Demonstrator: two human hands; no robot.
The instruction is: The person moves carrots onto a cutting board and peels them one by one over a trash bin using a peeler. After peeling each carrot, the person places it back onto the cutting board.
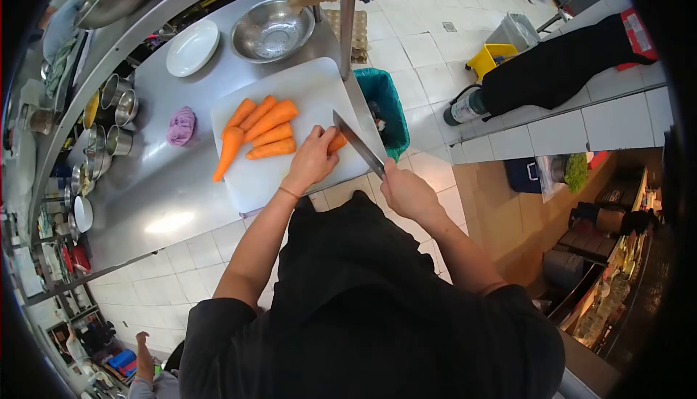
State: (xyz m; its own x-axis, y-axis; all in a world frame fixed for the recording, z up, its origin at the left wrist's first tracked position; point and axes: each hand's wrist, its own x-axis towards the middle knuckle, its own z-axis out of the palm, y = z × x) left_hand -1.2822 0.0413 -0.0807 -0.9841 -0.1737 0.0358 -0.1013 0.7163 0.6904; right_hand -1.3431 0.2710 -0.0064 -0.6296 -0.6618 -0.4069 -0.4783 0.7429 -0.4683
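Observation:
My left hand [314, 159] is closed around a peeled carrot [337, 143] near the right side of a white cutting board [319, 87]. In my right hand [409, 190] is the handle of a kitchen knife [357, 143]. Its long blade slants up and left, right beside the held carrot and the left fingertips. Several more peeled carrots [272, 119] lie in a group on the board, left of my left hand. Part of the held carrot is hidden by my fingers and the blade.
On the steel counter [145, 196] are a crumpled purple bundle [181, 126], a white oval plate [192, 48] and a steel bowl [250, 39]. A teal-lined bin [392, 101] stands past the board's right edge. Metal pots [120, 141] line the left. Another person's arm [144, 361] shows at lower left.

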